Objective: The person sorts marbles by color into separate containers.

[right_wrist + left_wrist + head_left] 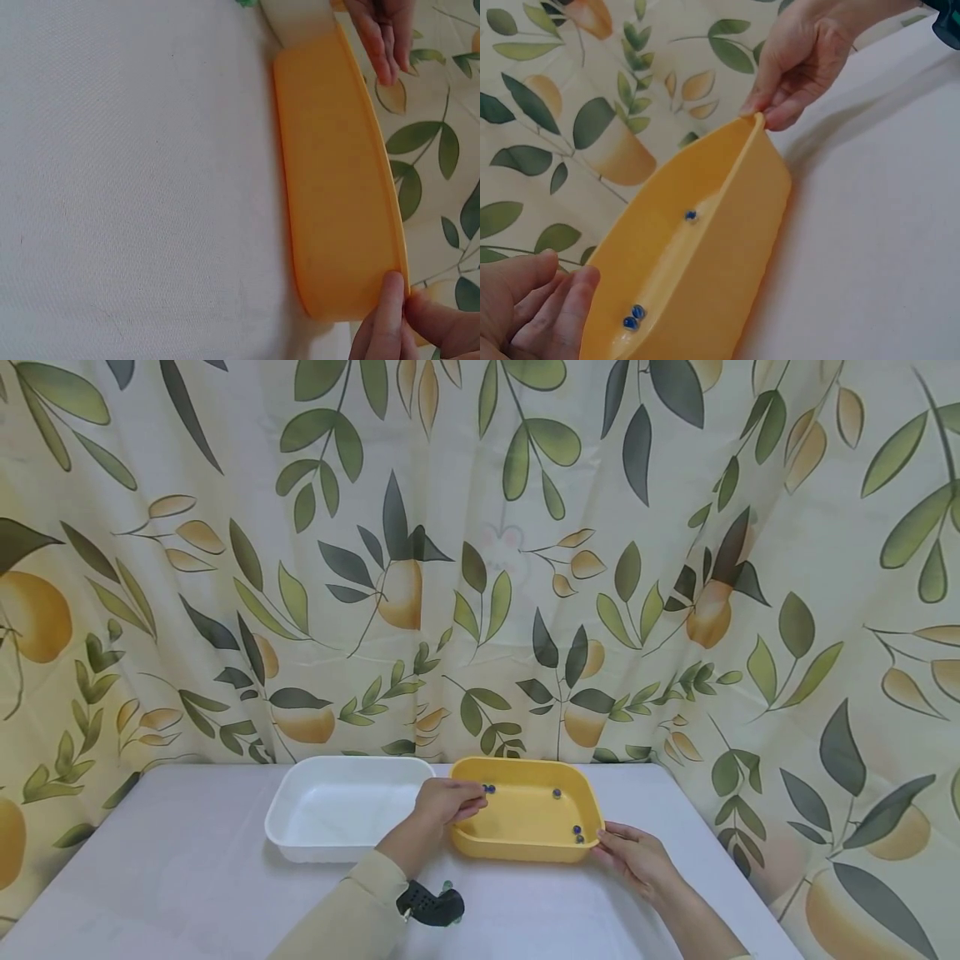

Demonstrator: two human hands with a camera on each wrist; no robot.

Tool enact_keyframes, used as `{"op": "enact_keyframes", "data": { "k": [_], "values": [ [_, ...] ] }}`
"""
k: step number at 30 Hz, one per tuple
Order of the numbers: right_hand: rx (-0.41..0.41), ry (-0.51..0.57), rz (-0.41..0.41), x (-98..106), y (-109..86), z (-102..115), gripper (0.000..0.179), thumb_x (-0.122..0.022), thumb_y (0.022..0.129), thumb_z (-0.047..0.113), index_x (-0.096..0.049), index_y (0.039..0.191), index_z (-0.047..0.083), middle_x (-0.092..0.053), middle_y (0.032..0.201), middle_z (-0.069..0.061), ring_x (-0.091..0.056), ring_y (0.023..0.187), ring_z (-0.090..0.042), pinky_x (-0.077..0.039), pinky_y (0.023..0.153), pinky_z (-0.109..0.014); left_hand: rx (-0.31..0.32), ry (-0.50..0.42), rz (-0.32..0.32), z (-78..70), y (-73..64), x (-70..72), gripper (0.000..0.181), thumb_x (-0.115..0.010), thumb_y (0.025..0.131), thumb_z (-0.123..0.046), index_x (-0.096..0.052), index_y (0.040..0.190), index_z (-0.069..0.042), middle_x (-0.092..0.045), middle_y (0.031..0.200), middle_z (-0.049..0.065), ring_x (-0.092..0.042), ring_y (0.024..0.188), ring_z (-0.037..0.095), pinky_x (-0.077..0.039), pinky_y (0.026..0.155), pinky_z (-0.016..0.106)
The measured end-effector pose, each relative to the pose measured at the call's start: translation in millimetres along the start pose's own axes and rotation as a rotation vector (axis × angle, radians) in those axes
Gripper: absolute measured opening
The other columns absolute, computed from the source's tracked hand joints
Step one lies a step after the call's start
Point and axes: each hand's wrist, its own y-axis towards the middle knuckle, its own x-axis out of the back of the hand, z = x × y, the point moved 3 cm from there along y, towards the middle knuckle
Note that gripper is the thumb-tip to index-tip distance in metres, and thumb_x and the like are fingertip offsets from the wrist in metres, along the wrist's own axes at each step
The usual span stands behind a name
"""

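Note:
A yellow plastic tray (pixel 517 852) stands on the white tabletop with several small blue marbles inside; one marble (pixel 557 793) lies toward its back right. Two more sit at the right front, and others show beside my left fingertips. My right hand (pixel 637 860) pinches the rim at the tray's right front corner, thumb on one side and fingers beneath. Over the tray's left end hovers my left hand (pixel 450 800), its fingers fairly straight and together. In the right wrist view, the left hand (pixel 384 34) shows nothing between its fingers.
To the left stands a white tray (pixel 337 853), close beside the yellow one. A black wrist device (pixel 431 906) is on my left wrist. Behind the table (pixel 187 877) hangs a curtain (pixel 480 568) printed with leaves and fruit.

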Motion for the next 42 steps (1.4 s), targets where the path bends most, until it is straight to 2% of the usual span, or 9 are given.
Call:
{"op": "enact_keyframes", "data": {
  "k": [12, 22, 31, 37, 42],
  "values": [
    [-0.018, 0.005, -0.004, 1.3, 2.5, -1.2, 0.058, -0.061, 0.096, 0.001, -0.032, 0.142, -0.017, -0.065, 0.106, -0.015, -0.069, 0.083, -0.012, -0.058, 0.083, -0.029, -0.009, 0.025, 0.069, 1.7, -17.5, 7.0, 0.027, -0.069, 0.092, -0.013, -0.069, 0.111, 0.006, -0.075, 0.092, 0.01, -0.074, 0.082, 0.016, -0.058, 0.073, 0.023],
    [-0.007, 0.017, 0.01, 0.0, 0.0, 1.6, 0.058, -0.06, 0.095, -0.001, -0.031, 0.142, -0.018, -0.066, 0.102, -0.014, -0.069, 0.083, -0.012, -0.058, 0.084, -0.03, -0.036, 0.114, 0.097, 5.1, -34.8, 28.3, 0.033, -0.071, 0.091, -0.019, -0.068, 0.115, 0.004, -0.074, 0.094, 0.008, -0.074, 0.086, 0.017, -0.059, 0.077, 0.026],
    [0.002, 0.031, 0.039, 1.2, 1.1, 0.2, 0.059, -0.061, 0.094, -0.001, -0.03, 0.141, -0.02, -0.066, 0.1, -0.012, -0.069, 0.084, -0.013, -0.058, 0.085, -0.03, 0.041, 0.16, 0.114, 21.5, -53.1, 50.4, 0.035, -0.069, 0.093, -0.021, -0.067, 0.117, 0.004, -0.075, 0.096, 0.01, -0.074, 0.088, 0.02, -0.059, 0.076, 0.027],
    [0.0, 0.017, 0.034, 1.2, 0.3, 0.5, 0.059, -0.061, 0.095, 0.0, -0.031, 0.141, -0.02, -0.066, 0.099, -0.011, -0.069, 0.083, -0.012, -0.058, 0.084, -0.029, 0.028, 0.2, 0.109, 38.9, -60.0, 63.3, 0.034, -0.069, 0.092, -0.022, -0.069, 0.113, 0.005, -0.075, 0.092, 0.008, -0.073, 0.08, 0.015, -0.059, 0.073, 0.027],
    [-0.001, -0.019, 0.012, -1.0, -2.0, 2.5, 0.058, -0.059, 0.096, 0.001, -0.03, 0.142, -0.019, -0.066, 0.101, -0.012, -0.069, 0.082, -0.011, -0.058, 0.082, -0.027, 0.042, 0.251, 0.11, 55.9, -63.0, 73.4, 0.033, -0.07, 0.092, -0.024, -0.071, 0.111, 0.003, -0.075, 0.09, 0.005, -0.072, 0.079, 0.013, -0.059, 0.075, 0.028]
  ]
}}
